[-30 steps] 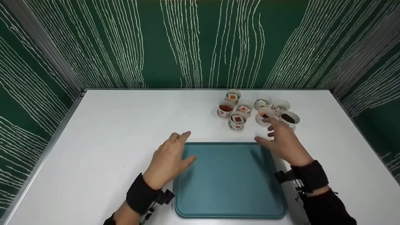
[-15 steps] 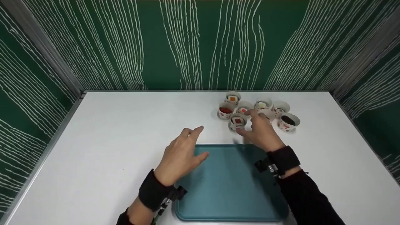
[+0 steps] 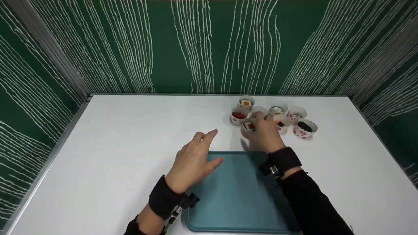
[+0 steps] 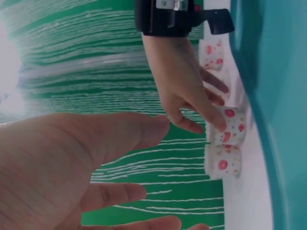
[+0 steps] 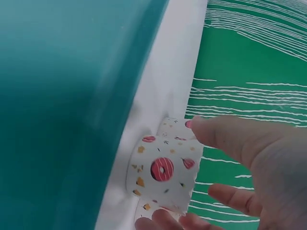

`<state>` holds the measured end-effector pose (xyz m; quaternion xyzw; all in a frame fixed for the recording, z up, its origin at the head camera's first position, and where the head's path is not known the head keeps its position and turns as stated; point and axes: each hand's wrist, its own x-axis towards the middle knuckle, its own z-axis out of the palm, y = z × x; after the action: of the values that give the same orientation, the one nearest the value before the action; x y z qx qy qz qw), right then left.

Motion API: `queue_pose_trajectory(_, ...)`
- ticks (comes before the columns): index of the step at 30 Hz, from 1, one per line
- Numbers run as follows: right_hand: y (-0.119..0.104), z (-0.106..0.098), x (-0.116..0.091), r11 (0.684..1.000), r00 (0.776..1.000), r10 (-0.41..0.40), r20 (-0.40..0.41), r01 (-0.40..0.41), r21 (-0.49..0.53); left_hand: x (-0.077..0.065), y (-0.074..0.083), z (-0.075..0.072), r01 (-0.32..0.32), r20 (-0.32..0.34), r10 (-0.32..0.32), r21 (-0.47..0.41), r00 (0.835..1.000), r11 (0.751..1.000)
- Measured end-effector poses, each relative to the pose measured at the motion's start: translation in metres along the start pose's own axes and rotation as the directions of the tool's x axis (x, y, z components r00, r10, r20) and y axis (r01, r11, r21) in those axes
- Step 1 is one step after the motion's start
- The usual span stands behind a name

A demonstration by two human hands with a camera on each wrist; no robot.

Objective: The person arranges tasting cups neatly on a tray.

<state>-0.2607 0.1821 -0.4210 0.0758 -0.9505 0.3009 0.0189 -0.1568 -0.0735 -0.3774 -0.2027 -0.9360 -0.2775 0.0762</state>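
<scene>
My right hand (image 3: 266, 133) reaches down at a paper baking cup (image 3: 249, 126), which has a scalloped rim and a pale piece with a dark red square inside. In the right wrist view this donut-printed cup (image 5: 163, 170) sits between the thumb (image 5: 216, 134) and the lower fingers (image 5: 165, 220), with the thumb tip at its upper corner and the index finger apart from it. My left hand (image 3: 192, 160) hovers palm down, fingers extended, over the left edge of the blue-green tray (image 3: 241, 202). Nothing is in the left hand.
Other paper cups surround the right hand: one with red filling (image 3: 239, 116), one with an orange square (image 3: 246, 102), and one with dark filling (image 3: 305, 126). Several more stand between them. A green wall (image 3: 183, 42) with white streaks borders the white table (image 3: 107, 156).
My right hand has moved left and forward from the rightmost cups to the front-left cup, its fingers coming around it. My left hand has drifted right over the tray's edge.
</scene>
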Motion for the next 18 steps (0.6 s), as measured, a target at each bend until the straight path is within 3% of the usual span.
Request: queue_pose_trajectory(18,0.004,0.014,0.010,0.999,0.999,0.043,0.022,-0.042,-0.021,-0.002,-0.004,-0.005,0.032,0.070,-0.030,-0.022,0.997,0.999)
